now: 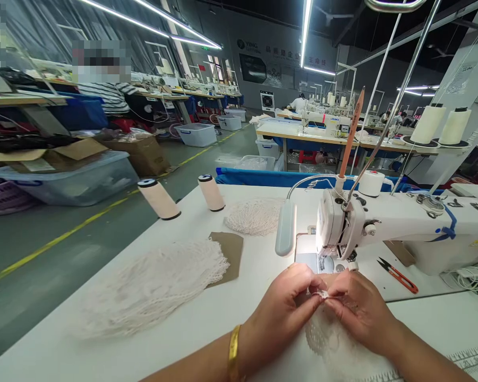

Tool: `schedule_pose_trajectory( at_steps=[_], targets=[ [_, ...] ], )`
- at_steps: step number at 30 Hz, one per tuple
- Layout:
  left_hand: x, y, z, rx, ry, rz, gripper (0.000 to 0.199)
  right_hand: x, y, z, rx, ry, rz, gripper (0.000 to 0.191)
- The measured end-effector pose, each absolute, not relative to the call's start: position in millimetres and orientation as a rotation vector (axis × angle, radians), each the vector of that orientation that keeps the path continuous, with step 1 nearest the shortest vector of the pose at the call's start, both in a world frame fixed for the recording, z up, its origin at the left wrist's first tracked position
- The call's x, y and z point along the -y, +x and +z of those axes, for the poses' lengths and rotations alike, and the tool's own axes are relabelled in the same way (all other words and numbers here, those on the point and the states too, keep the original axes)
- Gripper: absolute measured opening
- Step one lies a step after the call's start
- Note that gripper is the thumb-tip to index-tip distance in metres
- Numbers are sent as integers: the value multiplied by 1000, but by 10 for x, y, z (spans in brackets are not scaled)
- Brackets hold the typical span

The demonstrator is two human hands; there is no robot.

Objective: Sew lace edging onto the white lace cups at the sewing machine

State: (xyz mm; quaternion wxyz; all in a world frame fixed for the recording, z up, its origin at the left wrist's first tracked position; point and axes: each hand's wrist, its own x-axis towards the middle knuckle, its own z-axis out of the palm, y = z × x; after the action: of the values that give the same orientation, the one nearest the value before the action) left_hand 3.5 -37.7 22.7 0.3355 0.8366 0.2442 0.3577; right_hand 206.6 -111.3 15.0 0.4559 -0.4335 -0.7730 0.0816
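My left hand (281,310) and my right hand (360,310) meet in front of the sewing machine (382,217). Between their pinched thumbs and fingers is the edge of a piece of white lace (322,339), whose lower part hangs down onto the table below. The fingertips are close to the needle area, just on the near side of the machine's lit plate. A pile of pale lace (151,289) lies left of my left hand, partly over a brown cardboard piece (231,254). Farther back sits a smaller lace bundle (255,216).
Two thread cones, one nearer (159,199) and one farther (211,193), stand at the table's far left edge. Red-handled thread snips (400,276) lie right of the needle. A ruler (470,358) is at the lower right. A lamp (286,228) hangs beside the machine head.
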Motion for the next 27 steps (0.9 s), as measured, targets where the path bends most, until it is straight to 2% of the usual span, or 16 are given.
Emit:
schedule_pose_trajectory(
  at_steps=[7,12,16,19,21,23,27],
  targets=[
    [333,30,189,-528,2222,1061,18,1090,2064,113,1907,-1091,249,5],
    [400,26,249,-598,2133,997,17,1164,2075,178,1905,-1094,287,9],
    [529,-17,446,-577,1881,589,21,1370,2150,457,1909,-1274,713,18],
    [525,15,467,-525,1759,424,29,1347,2192,645,1870,-1505,977,15],
    [450,81,370,-596,1891,486,30,1192,2179,663,1905,-1681,933,12],
    [353,152,230,-764,2178,558,27,983,2138,585,1962,-1870,747,13],
    [226,203,30,-875,2649,770,11,682,2051,336,1966,-1964,555,17]
  ],
)
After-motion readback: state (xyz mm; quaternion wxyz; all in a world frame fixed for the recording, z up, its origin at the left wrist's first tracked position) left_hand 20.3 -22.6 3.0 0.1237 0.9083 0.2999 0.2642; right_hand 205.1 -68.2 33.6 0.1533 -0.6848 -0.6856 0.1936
